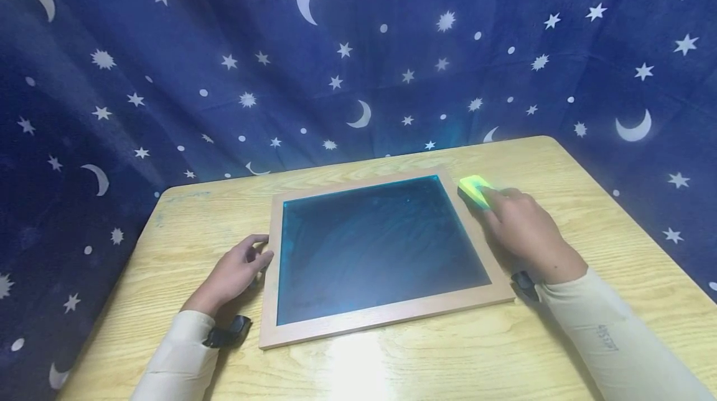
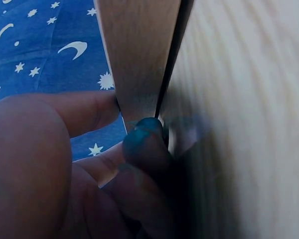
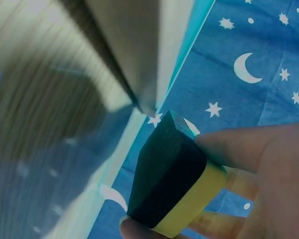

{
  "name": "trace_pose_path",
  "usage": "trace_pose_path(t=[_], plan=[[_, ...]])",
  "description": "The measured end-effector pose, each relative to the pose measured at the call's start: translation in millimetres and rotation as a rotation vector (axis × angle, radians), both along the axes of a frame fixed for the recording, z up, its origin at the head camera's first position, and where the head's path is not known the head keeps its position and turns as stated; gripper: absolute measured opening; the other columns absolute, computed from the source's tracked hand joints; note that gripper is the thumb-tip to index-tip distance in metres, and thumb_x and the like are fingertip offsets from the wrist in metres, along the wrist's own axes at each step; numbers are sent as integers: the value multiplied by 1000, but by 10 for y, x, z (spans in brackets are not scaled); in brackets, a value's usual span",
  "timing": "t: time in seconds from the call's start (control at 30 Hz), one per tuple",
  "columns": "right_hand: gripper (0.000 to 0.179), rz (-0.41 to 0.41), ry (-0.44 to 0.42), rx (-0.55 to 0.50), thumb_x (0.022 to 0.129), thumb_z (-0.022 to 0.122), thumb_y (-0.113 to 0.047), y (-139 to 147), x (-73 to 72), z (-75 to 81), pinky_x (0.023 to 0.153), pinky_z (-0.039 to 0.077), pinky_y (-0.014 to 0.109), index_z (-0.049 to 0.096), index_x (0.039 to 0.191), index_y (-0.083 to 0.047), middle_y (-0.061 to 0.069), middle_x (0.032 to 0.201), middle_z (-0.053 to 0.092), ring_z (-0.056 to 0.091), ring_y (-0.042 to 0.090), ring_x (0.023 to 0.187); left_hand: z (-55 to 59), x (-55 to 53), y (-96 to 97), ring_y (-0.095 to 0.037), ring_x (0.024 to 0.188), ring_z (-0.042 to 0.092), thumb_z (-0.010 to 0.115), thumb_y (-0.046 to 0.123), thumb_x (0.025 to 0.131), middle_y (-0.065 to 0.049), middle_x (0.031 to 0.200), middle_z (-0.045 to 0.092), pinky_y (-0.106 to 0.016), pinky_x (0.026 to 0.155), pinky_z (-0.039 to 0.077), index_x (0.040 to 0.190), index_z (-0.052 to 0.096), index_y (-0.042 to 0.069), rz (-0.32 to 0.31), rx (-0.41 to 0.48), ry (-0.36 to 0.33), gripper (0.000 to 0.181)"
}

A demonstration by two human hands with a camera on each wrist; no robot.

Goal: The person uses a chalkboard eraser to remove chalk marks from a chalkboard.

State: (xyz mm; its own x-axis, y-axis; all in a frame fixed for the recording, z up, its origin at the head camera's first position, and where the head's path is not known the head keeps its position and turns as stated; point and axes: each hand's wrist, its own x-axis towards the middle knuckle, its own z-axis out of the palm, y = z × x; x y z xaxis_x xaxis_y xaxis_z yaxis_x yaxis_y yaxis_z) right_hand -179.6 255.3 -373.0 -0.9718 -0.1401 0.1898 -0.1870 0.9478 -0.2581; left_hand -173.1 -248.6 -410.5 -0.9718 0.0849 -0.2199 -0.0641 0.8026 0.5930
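Observation:
A framed chalkboard (image 1: 381, 245) with a dark, faintly smeared surface lies flat on the wooden table. Its left edge is held by my left hand (image 1: 234, 273); in the left wrist view, the thumb and a blue-stained fingertip (image 2: 139, 142) meet the wooden frame (image 2: 139, 55). Just off the board's upper right side, my right hand (image 1: 526, 230) grips a chalkboard eraser (image 1: 475, 189). The right wrist view shows the eraser's yellow body and dark felt pad (image 3: 169, 164) between thumb and fingers, apart from the frame.
Blue chalk smudges (image 1: 185, 198) mark the far left of the pale wood table (image 1: 392, 370). Behind and beside it hangs a blue cloth (image 1: 280, 77) with moons and stars. Dark wrist devices (image 1: 228, 332) are on both sleeves.

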Motion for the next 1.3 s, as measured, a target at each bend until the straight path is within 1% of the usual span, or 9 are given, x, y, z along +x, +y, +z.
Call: trace_pose_path(t=[0.17,0.37,0.53,0.67,0.77,0.93,1.07,1.17,1.3], plan=[[44,-5,-9,1,100,48,-14,69,-58,-42,87,47,69,53,142,-2,33,117,64,60,53,108,12,3,4,-23,91,59,51,43,103,-18,119,61,-31,68,48,150,40,8,8,12,-6,59],[40,-11,-18,16,98,49,-12,108,-99,-79,81,49,68,57,135,1,34,109,64,62,54,100,7,4,5,-29,105,61,50,44,104,-21,126,61,-33,74,50,150,40,9,8,-1,-3,59],[32,-13,-38,31,99,48,-14,115,-95,-106,71,51,64,61,123,3,33,99,62,63,50,88,2,4,14,-33,112,60,50,44,104,-23,128,60,-42,82,52,150,41,9,8,0,3,59],[38,-12,-98,47,98,49,-15,120,-86,-122,64,52,59,58,129,3,33,102,59,62,45,81,1,8,17,-36,117,59,50,44,104,-23,130,59,-48,89,51,150,41,9,2,2,8,59],[44,-6,-132,55,96,49,-15,126,-77,-125,63,52,58,53,136,3,35,107,57,62,44,80,6,4,20,-36,116,59,50,44,104,-23,130,59,-48,90,51,150,41,9,-5,5,10,58],[51,-10,-163,72,94,49,-17,135,-75,-126,63,52,60,50,141,3,37,116,55,63,49,86,-3,-9,20,-29,105,61,51,43,104,-21,125,61,-39,79,51,149,42,9,-1,5,11,58],[53,-36,-168,91,95,50,-22,134,-85,-134,69,51,67,48,144,0,37,127,52,59,57,101,-10,-13,16,-26,98,61,51,44,103,-20,123,62,-33,72,49,149,41,9,3,9,6,58],[51,-48,-128,96,98,50,-26,133,-79,-131,79,48,72,49,144,-3,35,134,50,53,59,112,-24,-10,21,-25,97,60,51,43,103,-20,122,62,-32,71,48,149,42,9,4,12,4,58],[49,-40,-63,69,101,51,-28,92,-46,-92,86,45,73,49,144,-4,34,138,48,49,59,119,-11,-7,21,-24,94,61,51,42,104,-19,118,63,-31,70,48,150,39,9,1,16,4,59]])
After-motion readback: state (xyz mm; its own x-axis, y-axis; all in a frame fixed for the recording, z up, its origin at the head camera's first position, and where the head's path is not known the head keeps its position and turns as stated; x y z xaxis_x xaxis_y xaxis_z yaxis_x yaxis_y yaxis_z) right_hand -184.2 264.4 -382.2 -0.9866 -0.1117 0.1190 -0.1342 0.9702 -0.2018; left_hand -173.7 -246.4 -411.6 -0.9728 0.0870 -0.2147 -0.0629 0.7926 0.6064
